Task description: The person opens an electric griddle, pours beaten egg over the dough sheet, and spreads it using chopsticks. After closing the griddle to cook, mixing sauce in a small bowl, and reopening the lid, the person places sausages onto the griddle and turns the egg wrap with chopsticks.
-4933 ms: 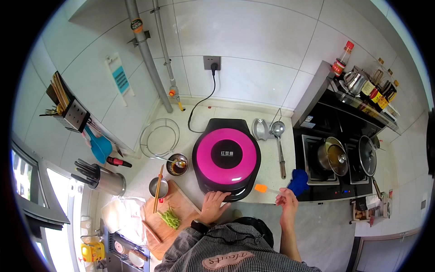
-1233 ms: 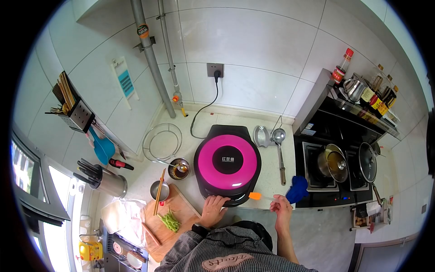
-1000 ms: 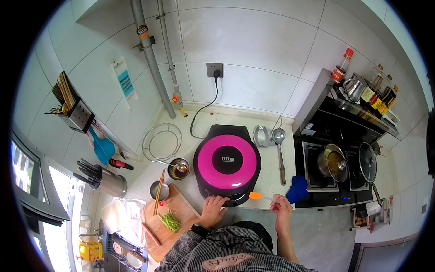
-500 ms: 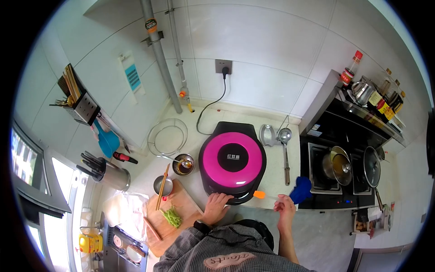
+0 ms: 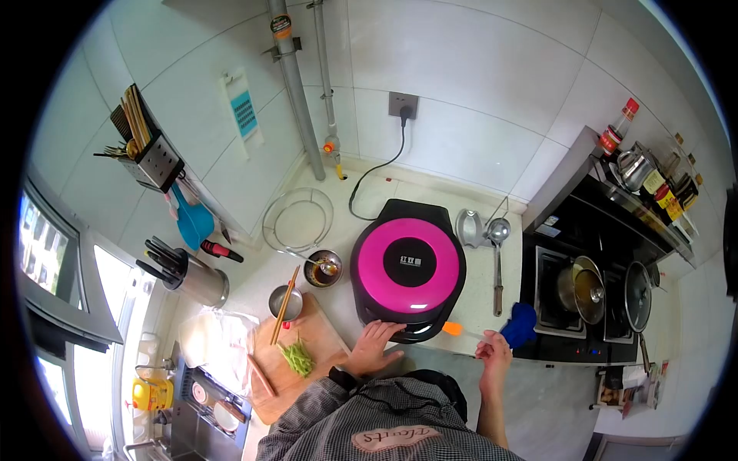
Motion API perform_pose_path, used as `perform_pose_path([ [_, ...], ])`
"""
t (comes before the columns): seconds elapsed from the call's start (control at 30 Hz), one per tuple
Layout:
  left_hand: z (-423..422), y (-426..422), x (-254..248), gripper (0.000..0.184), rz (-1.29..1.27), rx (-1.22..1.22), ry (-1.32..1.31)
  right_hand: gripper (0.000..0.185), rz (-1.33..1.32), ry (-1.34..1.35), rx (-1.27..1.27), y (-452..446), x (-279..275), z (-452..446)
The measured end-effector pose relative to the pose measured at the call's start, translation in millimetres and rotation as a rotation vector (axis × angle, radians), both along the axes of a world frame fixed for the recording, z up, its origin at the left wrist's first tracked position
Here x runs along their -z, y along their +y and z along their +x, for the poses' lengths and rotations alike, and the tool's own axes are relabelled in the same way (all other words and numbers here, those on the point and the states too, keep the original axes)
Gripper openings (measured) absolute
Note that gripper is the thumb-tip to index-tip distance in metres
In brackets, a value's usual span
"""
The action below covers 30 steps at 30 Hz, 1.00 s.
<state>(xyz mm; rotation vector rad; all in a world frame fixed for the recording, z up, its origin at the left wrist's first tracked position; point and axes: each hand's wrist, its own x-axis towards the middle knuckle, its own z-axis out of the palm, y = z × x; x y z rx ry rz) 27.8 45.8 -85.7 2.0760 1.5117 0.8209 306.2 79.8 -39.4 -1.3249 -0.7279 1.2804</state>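
A pink and black electric baking pan (image 5: 369, 284) stands on the counter with its lid down. My left hand (image 5: 374, 348) rests at its front handle, fingertips touching the edge and thumb spread apart. Beside the pan's front right, my right hand (image 5: 493, 352) is closed round the pale, see-through handle of a silicone brush. The brush's orange head (image 5: 452, 328) lies close to the pan's rim; its bristles cannot be made out. Left of the pan sit a bowl of dark sauce (image 5: 314, 273) with a spoon in it and a small metal bowl (image 5: 283, 298) with chopsticks (image 5: 286, 307) across it.
A wooden cutting board (image 5: 327, 338) bears chopped green vegetables (image 5: 296, 359). A wire rack (image 5: 280, 230) and a knife block (image 5: 204, 284) stand to the left. On the right are a ladle (image 5: 497, 269), a blue cloth (image 5: 520, 324) and a pot (image 5: 578, 292) on the stove.
The camera view has turned slightly, so the scene sits further right. My left thumb stands out more from the fingers. My right hand still holds the brush in nearly the same place.
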Motion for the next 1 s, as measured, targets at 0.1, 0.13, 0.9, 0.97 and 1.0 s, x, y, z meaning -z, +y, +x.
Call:
perform_pose_path([
  [0.1, -2.6, 2.2, -1.0, 0.056, -0.026, 0.038, 0.002, 0.027, -0.002, 0.001, 0.007, 0.7, 1.0, 0.8],
  [0.13, -3.0, 2.6, -1.9, 0.056, 0.002, 0.009, -0.057, 0.027, -0.011, -0.001, 0.011, 0.6, 0.5, 1.9],
  [0.9, -199.0, -90.4, 80.8, 0.025, -0.345, -0.984, 0.685, 0.035, -0.054, -0.019, 0.017, 37.6, 40.6, 15.5],
  [0.97, -203.6, -97.5, 91.7, 0.016, -0.324, -0.908, 0.757, 0.032, -0.087, -0.038, -0.231, 38.4, 19.6, -8.3],
  [1.0, -200.4, -96.7, 89.7, 0.014, -0.274, -0.934, 0.734, 0.032, -0.053, -0.047, -0.32, 40.4, 21.3, -23.5],
])
